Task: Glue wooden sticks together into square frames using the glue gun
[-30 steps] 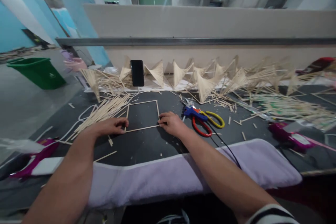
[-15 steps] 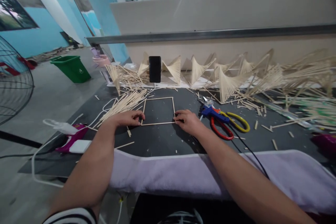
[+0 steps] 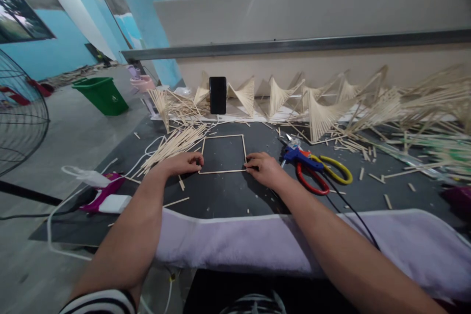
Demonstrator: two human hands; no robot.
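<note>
A four-sided frame of thin wooden sticks (image 3: 222, 172) lies flat on the dark tabletop between my hands. At its near left corner, my left hand (image 3: 187, 162) has thumb and fingertips closed on the stick. My right hand (image 3: 262, 167) pinches the near right corner, the fingers bent and hiding that joint. Left of the frame, close behind my left wrist, is a heap of loose sticks (image 3: 176, 143). To the right of my right hand lie a blue glue gun (image 3: 294, 155) and a cutting tool with red and yellow handles (image 3: 315, 182), partly overlapping.
Twisted stick structures (image 3: 326, 118) line the back of the table, with a black phone (image 3: 218, 95) upright among them. A purple power strip (image 3: 96, 197) with white plugs sits at left. A lilac towel (image 3: 250, 240) covers the front edge. Stick offcuts are scattered at right.
The view has shifted very slightly. Both hands stay at the frame's near corners, and the frame keeps its place between them.
</note>
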